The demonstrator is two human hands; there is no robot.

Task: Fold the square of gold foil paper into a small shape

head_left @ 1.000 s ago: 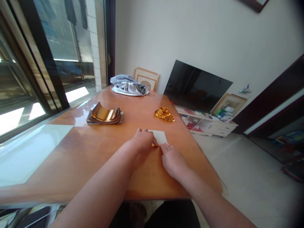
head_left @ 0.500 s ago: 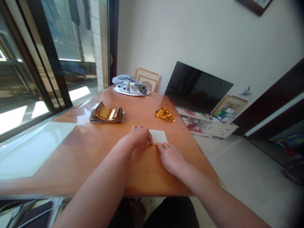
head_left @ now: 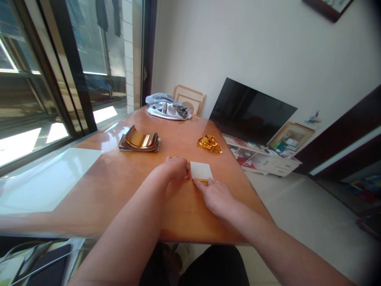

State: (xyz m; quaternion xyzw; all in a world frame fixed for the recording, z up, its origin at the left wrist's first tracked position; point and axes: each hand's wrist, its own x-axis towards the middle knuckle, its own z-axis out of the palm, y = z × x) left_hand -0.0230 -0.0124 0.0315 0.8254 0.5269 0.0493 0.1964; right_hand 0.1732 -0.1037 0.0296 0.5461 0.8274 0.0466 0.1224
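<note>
One small white sheet (head_left: 201,170) lies flat on the near part of the table (head_left: 184,214), with a narrow gold strip (head_left: 203,180) along the edge closest to the person. The right hand (head_left: 218,195) rests at this edge, fingers extended and slightly parted; the index finger reaches toward the strip's left end, the next fingertips lie nearer its right end, and the thumb is hidden. The left hand (head_left: 177,167) is at the sheet's left edge, fingers curled close together; whether they pinch the paper cannot be told, since the back of the hand faces the camera. Beyond the sheet, near the table's right edge, sits a piece of crumpled gold foil (head_left: 210,143). Farther left, a stack of gold sheets (head_left: 139,140) curves upward at its ends. At the far end of the table lies a grey fabric bundle (head_left: 168,107), with pale wooden frames (head_left: 189,99) behind it against the wall. To the right of these, a dark television (head_left: 253,109) stands above a low white cabinet (head_left: 268,163). Glass panels (head_left: 98,51) with dark frames border the scene at left.
</note>
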